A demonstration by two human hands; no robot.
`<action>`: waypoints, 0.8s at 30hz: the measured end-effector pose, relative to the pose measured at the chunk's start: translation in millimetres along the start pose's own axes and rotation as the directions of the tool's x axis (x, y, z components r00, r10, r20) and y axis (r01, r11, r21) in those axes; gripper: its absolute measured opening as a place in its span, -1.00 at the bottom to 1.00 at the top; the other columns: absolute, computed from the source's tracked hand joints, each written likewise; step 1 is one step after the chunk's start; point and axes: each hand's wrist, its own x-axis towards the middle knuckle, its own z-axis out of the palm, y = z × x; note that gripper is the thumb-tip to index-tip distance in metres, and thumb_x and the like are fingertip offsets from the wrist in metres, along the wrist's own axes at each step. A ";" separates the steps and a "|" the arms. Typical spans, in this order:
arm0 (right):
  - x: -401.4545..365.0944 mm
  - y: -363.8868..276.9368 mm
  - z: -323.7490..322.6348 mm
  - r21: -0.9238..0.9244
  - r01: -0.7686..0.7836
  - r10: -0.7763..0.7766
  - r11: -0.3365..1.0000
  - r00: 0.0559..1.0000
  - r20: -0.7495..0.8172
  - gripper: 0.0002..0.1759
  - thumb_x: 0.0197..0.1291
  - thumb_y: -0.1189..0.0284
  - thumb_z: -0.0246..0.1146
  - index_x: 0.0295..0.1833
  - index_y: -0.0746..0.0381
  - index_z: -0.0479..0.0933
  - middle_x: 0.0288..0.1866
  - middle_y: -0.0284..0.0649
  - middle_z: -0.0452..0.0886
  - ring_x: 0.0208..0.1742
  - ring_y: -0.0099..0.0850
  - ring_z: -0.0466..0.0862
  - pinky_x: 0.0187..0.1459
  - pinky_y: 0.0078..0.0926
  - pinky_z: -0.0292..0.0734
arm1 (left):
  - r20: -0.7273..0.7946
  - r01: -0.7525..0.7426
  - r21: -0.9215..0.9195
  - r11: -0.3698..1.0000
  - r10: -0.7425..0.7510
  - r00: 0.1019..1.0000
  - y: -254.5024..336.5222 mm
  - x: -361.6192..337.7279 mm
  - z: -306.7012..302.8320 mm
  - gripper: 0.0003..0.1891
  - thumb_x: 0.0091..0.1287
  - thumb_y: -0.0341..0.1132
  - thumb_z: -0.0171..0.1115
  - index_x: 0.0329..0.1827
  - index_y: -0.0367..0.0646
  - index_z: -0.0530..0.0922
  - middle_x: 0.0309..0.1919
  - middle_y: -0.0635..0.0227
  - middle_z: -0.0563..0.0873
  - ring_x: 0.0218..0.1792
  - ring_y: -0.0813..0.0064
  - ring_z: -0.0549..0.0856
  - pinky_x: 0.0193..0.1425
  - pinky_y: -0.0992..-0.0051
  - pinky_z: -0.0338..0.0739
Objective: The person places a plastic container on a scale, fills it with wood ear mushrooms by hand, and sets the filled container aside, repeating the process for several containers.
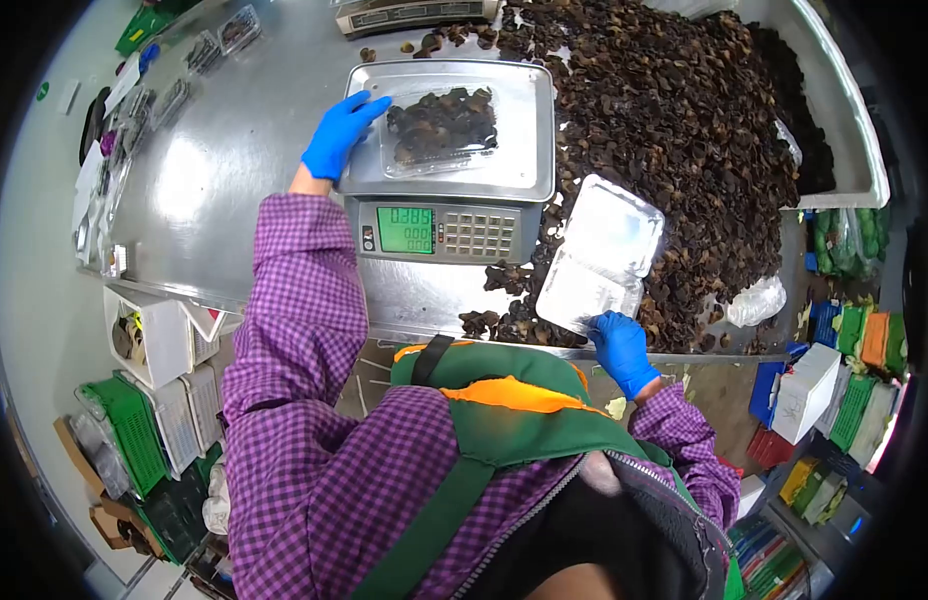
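Observation:
My left hand (344, 133), in a blue glove, rests over the left side of the scale's metal pan (524, 170). Its fingers are stretched out, with the tips at the left edge of a clear plastic container (439, 163). Dark brown pieces that look like wood ear mushrooms (444, 122) fill this container on the pan. Below, the digital scale (444, 232) has a lit green display. My right hand (621, 350), also gloved in blue, grips the near edge of an empty clear clamshell box (599, 260), whose lid is open away from me.
A large heap of mushrooms (674, 130) covers the table's right side, beside a white bin (864, 150) tipped toward it. Another scale (419, 14) stands at the far edge. Packed containers (239, 30) lie at the far left of the steel table (254, 110). Crates (134, 430) stand below left.

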 end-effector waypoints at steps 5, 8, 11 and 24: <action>11.0 -42.0 -66.0 0.392 -0.239 0.265 0.889 0.964 -0.013 -0.78 -0.08 0.48 0.45 -0.31 0.19 0.55 -0.40 -0.23 0.59 -0.39 -0.32 0.62 -0.33 -0.45 0.51 | 0.257 -0.104 0.014 0.994 0.097 0.962 -5.5 14.5 10.9 -0.43 0.21 -0.11 0.37 0.20 -0.30 0.53 0.05 0.24 0.66 0.09 0.46 0.60 0.16 0.47 0.46; 31.9 -78.1 -125.7 0.409 -0.093 0.180 0.908 0.967 -0.181 -0.79 -0.05 0.48 0.45 -0.26 0.19 0.59 -0.35 -0.23 0.61 -0.35 -0.28 0.64 -0.30 -0.46 0.52 | 0.482 -0.820 0.280 0.499 0.666 0.570 -13.7 4.9 -9.6 -0.51 0.18 -0.56 0.19 0.24 -0.29 0.50 0.17 0.16 0.60 0.24 0.32 0.53 0.40 0.35 0.30; 71.2 -108.8 -151.6 0.274 0.229 -0.107 0.934 0.912 -0.397 -0.75 -0.04 0.49 0.39 -0.17 0.16 0.59 -0.36 -0.21 0.58 -0.34 -0.20 0.61 -0.33 -0.33 0.50 | 0.199 -0.655 0.160 0.738 0.626 0.754 -30.8 17.2 -48.8 -0.54 0.22 -0.61 0.09 0.24 -0.34 0.48 0.19 0.14 0.58 0.28 0.26 0.49 0.42 0.30 0.29; 243.8 16.9 -116.9 0.488 0.238 0.108 0.839 0.807 -0.580 -0.13 -0.08 0.18 0.49 0.39 0.04 0.32 0.28 -0.05 0.47 0.28 -0.05 0.44 0.29 -0.24 0.36 | -0.293 -0.291 -0.334 0.897 0.195 0.936 -21.0 19.7 -70.4 -0.44 0.46 -0.19 0.01 0.50 -0.09 0.18 0.45 0.31 0.26 0.45 0.23 0.23 0.48 0.24 0.12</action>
